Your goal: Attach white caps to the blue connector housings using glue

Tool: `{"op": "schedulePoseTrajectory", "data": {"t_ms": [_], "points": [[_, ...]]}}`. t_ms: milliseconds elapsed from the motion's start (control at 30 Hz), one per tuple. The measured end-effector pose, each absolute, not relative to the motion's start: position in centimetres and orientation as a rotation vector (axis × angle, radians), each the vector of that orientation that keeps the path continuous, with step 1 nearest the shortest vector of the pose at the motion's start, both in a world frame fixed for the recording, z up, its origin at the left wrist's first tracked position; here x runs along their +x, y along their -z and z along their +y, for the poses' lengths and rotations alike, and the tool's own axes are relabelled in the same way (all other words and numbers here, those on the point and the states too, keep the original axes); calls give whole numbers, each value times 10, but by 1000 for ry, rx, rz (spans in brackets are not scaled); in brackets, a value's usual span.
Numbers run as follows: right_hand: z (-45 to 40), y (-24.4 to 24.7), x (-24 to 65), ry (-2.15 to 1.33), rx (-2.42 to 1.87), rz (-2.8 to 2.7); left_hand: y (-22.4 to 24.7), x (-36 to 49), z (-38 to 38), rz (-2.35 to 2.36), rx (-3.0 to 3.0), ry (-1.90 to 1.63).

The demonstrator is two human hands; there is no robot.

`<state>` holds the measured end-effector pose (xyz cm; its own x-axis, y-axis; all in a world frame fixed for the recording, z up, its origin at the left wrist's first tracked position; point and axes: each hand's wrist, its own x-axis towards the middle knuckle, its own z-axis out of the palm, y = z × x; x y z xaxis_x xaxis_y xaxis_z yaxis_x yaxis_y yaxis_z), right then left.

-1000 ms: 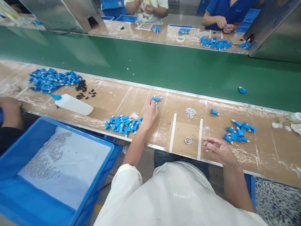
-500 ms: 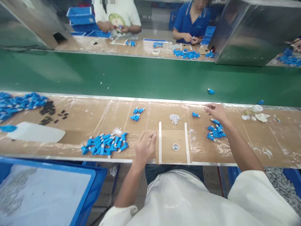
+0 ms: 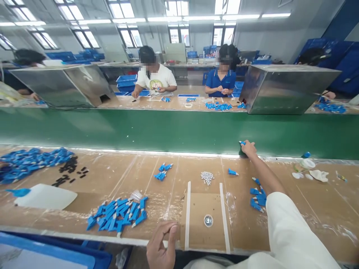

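My right hand (image 3: 248, 148) stretches out over the green belt, its fingers closed on a small blue plastic part (image 3: 242, 142) with a pale tip. At the table's front edge, my left hand (image 3: 162, 244) has its fingers curled and thumb bent in; whatever it may hold is hidden. Beside it lies a cardboard pad (image 3: 198, 228) with two white tape strips, and on that a small round clear dish (image 3: 208, 220). Beyond the pad sits a pile of small silvery pieces (image 3: 207, 178). One blue part (image 3: 232, 172) lies alone to the right of that pile.
Heaps of blue parts lie at the near left (image 3: 117, 213), far left (image 3: 33, 162) and right (image 3: 258, 196). A white bottle (image 3: 46, 197) with a blue cap rests beside small black pieces (image 3: 67, 168). Co-workers sit across the green belt (image 3: 168, 130), between metal housings (image 3: 286, 89).
The view has tilted up. My right hand has reached from the table's far edge onto the belt and taken hold of the blue part there. My left hand has drawn back toward me.
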<state>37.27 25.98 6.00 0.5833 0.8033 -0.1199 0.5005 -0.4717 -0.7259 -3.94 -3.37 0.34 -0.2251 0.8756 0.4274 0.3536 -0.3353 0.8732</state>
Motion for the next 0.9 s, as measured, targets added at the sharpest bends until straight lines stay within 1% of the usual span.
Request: {"op": "schedulePoseTrajectory", "data": {"t_ms": [67, 167, 300, 333, 400, 433, 500, 567, 667, 800, 900], "points": [[256, -65, 366, -727, -2080, -1042, -9, -28, -30, 1470, 1535, -1606], [235, -72, 347, -995, -1891, -1090, -26, -8, -21, 1393, 1459, -1486], [164, -79, 304, -1376, -1570, -1146, -49, 17, 13, 1189, 1371, -1359], [141, -81, 292, -1492, -1460, -1146, -53, 22, 24, 1111, 1332, -1332], [95, -84, 269, -1901, -1019, -1031, -60, 34, 43, 970, 1223, -1270], [75, -86, 259, -2030, -887, -965, -63, 38, 50, 883, 1173, -1216], [44, -86, 240, -2175, -751, -826, -66, 46, 56, 670, 1059, -1081], [26, -84, 225, -2213, -736, -709, -67, 50, 52, 499, 945, -945], [14, -77, 209, -2214, -771, -602, -62, 50, 39, 441, 798, -852], [-1, -65, 198, -2159, -807, -591, -46, 47, 22, 518, 635, -862], [-14, -50, 202, -2055, -926, -711, -30, 38, 14, 569, 522, -993]]}}
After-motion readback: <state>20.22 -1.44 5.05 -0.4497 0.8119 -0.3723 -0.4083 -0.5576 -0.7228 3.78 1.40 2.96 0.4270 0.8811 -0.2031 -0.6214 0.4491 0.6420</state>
